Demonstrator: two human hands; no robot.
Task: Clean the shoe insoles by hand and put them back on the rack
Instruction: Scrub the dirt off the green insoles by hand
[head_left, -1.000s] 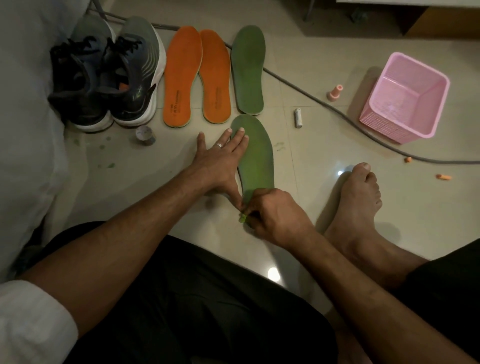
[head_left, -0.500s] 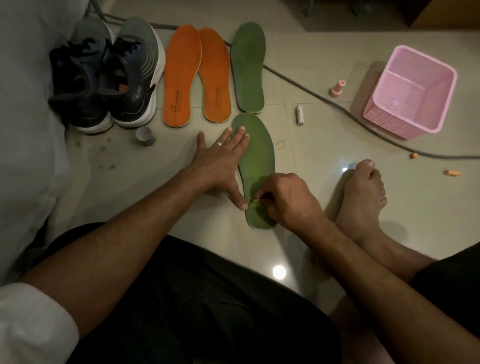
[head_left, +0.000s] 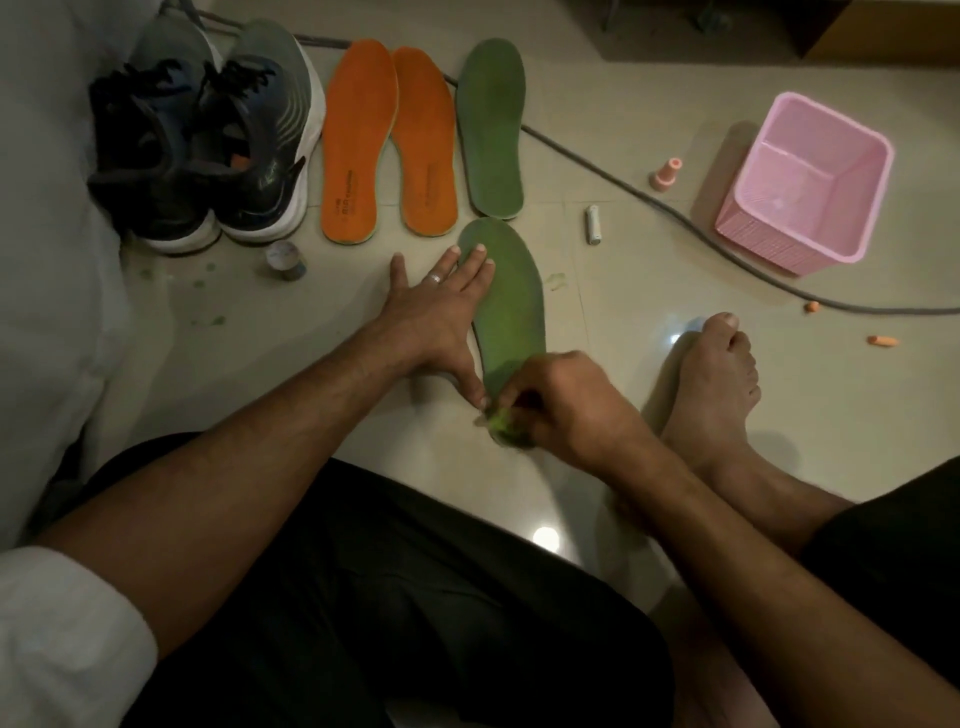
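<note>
Head view: our left hand (head_left: 431, 317) presses the green insole (head_left: 511, 306) flat; right hand (head_left: 556, 402) pinches a small scrubber (head_left: 498, 418); we should rub with short, firm strokes.

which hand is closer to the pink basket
Right. The right hand works at the near end of the green insole, on the side toward the pink basket. The left hand lies flat on the insole's far side.

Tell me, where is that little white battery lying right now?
In the head view the battery lies on the floor, right of the two green insoles and left of the grey cable and the pink basket.
</note>
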